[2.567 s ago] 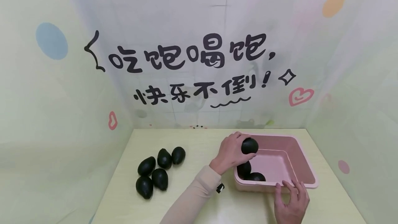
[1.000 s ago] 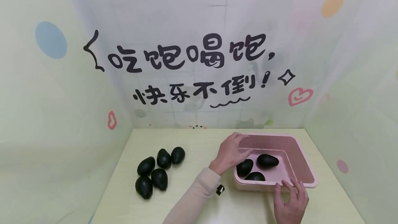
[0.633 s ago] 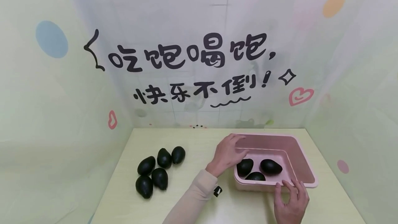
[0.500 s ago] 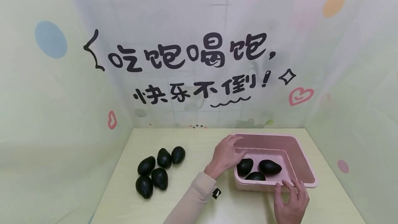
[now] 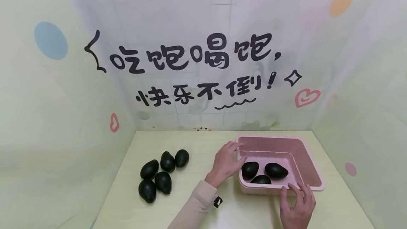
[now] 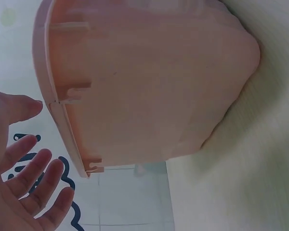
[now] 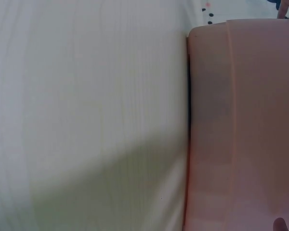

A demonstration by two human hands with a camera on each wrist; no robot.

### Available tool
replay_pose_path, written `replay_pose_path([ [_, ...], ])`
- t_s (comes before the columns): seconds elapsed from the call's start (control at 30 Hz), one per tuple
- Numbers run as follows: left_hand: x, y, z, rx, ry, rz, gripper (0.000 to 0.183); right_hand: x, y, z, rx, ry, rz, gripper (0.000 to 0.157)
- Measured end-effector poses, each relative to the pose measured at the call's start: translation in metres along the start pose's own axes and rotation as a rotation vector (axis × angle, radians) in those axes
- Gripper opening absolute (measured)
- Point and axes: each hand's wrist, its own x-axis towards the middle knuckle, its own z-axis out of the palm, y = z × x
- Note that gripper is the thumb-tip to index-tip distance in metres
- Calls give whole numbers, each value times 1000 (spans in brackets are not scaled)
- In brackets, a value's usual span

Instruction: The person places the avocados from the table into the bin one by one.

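Left of pink bin: five dark avocados grouped on table | bin's left rim: left hand, thumb and fingers apart | inside bin, toward left: three avocados | bin's near rim: right hand, fingers spread, tips touching rim

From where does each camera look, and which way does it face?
On head: looks forward-down at avocados and pink bin; left grip, left sleeve, right grip show.
On left wrist: faces bin's outer side; left grip shows.
On right wrist: faces tabletop and bin's outer wall; fingers show at right edge.
Both wrist views share the bin's outside.
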Motion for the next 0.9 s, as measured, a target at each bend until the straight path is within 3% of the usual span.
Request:
replay_pose_path([
  [0.3, -16, -11, 4, -78, 28, -64, 42, 0, 0, 1, 8, 7, -10, 39],
  [0.7, -28, -21, 8, -102, 77, -109, 35, 1, 0, 1, 8, 7, -7, 39],
  [0.9, -36, -29, 7, -112, 67, -152, 37, 1, 0, 1, 12, 12, -9, 43],
])
